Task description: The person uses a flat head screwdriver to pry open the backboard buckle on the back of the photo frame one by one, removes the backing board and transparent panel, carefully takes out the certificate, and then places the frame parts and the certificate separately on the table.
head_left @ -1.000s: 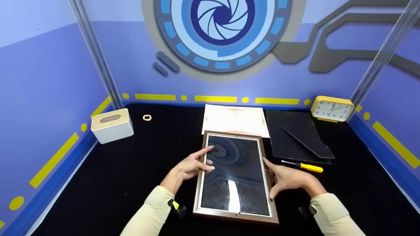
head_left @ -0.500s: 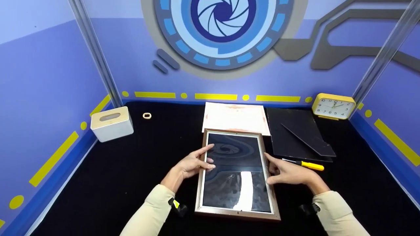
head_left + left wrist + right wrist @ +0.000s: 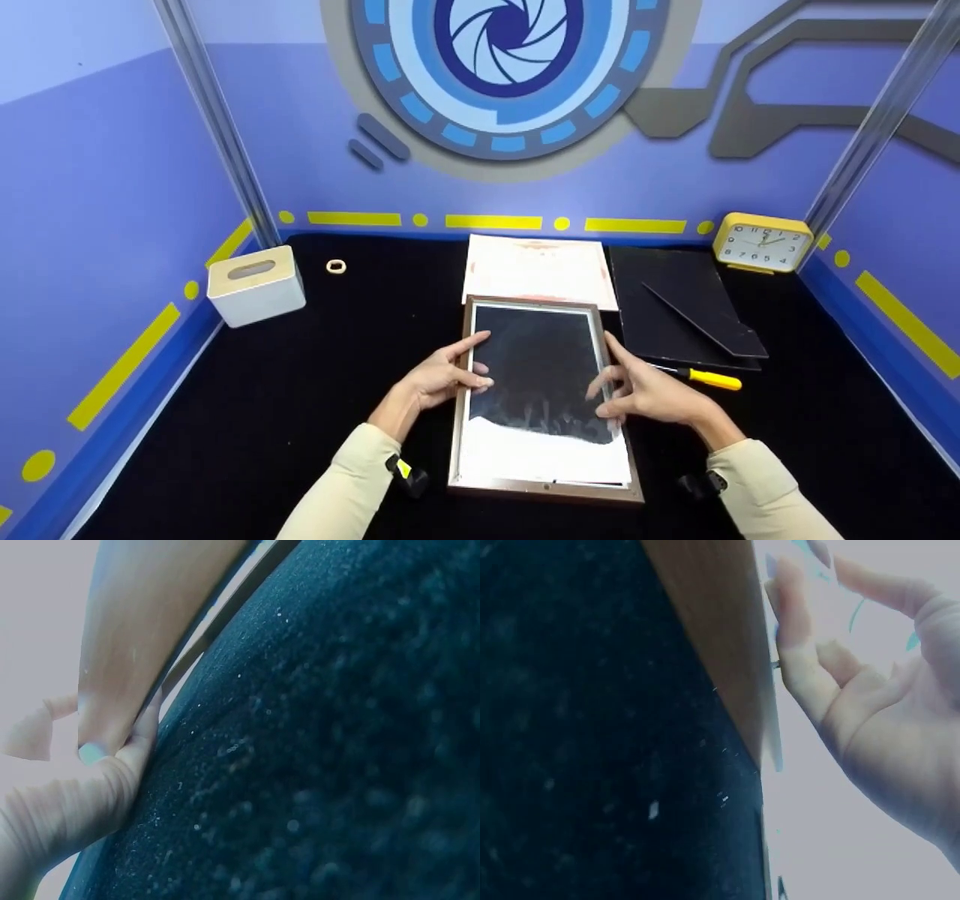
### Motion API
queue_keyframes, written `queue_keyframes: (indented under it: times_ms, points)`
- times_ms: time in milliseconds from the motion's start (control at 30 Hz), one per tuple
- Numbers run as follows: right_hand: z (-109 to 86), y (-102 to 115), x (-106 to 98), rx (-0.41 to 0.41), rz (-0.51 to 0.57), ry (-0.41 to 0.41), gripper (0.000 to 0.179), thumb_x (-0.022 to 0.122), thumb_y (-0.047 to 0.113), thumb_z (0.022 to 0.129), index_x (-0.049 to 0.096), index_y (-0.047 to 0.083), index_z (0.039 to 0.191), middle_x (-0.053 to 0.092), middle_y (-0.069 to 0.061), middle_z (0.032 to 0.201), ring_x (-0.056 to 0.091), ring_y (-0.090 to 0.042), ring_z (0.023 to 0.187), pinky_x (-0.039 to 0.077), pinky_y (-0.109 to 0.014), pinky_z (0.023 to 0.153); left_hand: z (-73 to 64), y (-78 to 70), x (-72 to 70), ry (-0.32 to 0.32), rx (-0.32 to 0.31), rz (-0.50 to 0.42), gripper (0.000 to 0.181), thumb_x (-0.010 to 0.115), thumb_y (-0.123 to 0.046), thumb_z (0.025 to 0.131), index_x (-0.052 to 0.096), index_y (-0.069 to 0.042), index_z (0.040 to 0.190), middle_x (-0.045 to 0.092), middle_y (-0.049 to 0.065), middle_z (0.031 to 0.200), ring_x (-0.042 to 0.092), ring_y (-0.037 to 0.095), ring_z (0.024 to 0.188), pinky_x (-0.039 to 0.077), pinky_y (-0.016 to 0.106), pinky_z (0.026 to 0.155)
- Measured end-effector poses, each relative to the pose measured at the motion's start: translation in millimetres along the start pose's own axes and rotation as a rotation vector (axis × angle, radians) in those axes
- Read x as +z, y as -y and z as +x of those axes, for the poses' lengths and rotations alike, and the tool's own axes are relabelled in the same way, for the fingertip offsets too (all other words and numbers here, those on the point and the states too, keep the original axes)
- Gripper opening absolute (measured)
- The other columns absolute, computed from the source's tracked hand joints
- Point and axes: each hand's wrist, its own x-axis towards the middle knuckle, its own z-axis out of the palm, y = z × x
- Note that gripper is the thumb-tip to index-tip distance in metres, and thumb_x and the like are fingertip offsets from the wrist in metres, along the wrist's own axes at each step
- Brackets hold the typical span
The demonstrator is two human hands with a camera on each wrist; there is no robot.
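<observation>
A brown picture frame point(image 3: 621, 450) lies on the black cloth, long side toward me, with a glossy pane point(image 3: 536, 360) inside its pale inner edge. On the left side, my left hand point(image 3: 431, 381) grips the frame, thumb over the top and other fingers partly hidden beneath. The left wrist view shows that hand point(image 3: 82, 787) around the wooden edge. My right hand point(image 3: 652, 386) is at the right edge, index finger along the frame and the other fingers, blurred, bent over the pane. In the right wrist view, this hand's point(image 3: 870, 682) thumb and fingers are apart.
A pale printed sheet point(image 3: 536, 268) lies just behind the frame. To the right are a black backing board point(image 3: 660, 322) with its angled stand flap point(image 3: 705, 322), a yellow-handled screwdriver point(image 3: 714, 379) and a yellow clock point(image 3: 763, 242). A tissue box point(image 3: 256, 289) and a small ring-shaped piece point(image 3: 336, 266) are back left.
My right hand has shifted up the frame's right side, and its fingers have moved inward over the pane. A bright reflection has spread across the pane's near part. The left hand keeps its hold.
</observation>
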Motion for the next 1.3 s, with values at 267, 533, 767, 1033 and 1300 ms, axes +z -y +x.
queue_keyframes:
  times_ms: [267,533,767,1033,1300]
  points:
    - [-2.2,12.3,2.7,-0.041,-0.005,0.015,0.111,0.069,-0.001,0.093,-0.018,0.022,0.158,0.048,-0.032,0.136,0.068,-0.029,0.066,0.059,-0.038,0.060,0.7,-0.1,-0.9,0.013,0.004,-0.002,0.089,0.061,0.026,0.081,0.034,-0.012,0.157,0.059,0.016,0.093,0.071,0.026,0.082,0.059,0.028,0.071]
    - [-6.0,22.7,3.5,-0.022,-0.046,0.013,0.102,0.075,0.007,0.089,0.001,0.002,0.159,0.037,-0.030,0.148,0.062,-0.014,0.072,0.053,-0.026,0.063,-6.1,-8.8,1.0,0.051,0.016,0.334,0.098,0.071,0.009,0.086,0.014,-0.014,0.162,0.064,0.017,0.092,0.067,0.017,0.074,0.056,0.026,0.070]
    - [-8.0,21.4,-0.6,-0.072,0.059,0.049,0.110,0.077,-0.003,0.084,-0.005,-0.003,0.157,0.024,-0.036,0.152,0.066,-0.017,0.080,0.056,-0.025,0.071,-14.9,-17.8,9.3,-0.057,0.109,0.893,0.110,0.071,-0.022,0.092,-0.015,-0.006,0.158,0.024,0.034,0.155,0.062,0.029,0.093,0.052,0.037,0.081]
    - [-6.5,16.8,-3.7,-0.141,0.026,0.047,0.106,0.076,-0.003,0.085,-0.002,-0.004,0.157,0.027,-0.035,0.152,0.066,-0.014,0.078,0.055,-0.022,0.069,-15.3,-14.6,15.2,-0.250,0.156,1.181,0.094,0.073,-0.026,0.089,0.016,0.013,0.153,0.044,0.036,0.141,0.066,0.034,0.099,0.056,0.037,0.083]
    - [-8.1,24.8,-7.3,-0.276,0.132,0.116,0.101,0.067,-0.014,0.088,-0.004,0.001,0.159,0.017,-0.039,0.150,0.064,-0.016,0.077,0.055,-0.023,0.071,-16.4,-15.6,13.9,-0.225,0.045,1.117,0.093,0.071,-0.018,0.089,0.011,0.006,0.157,0.045,0.035,0.140,0.058,0.016,0.047,0.054,0.030,0.047]
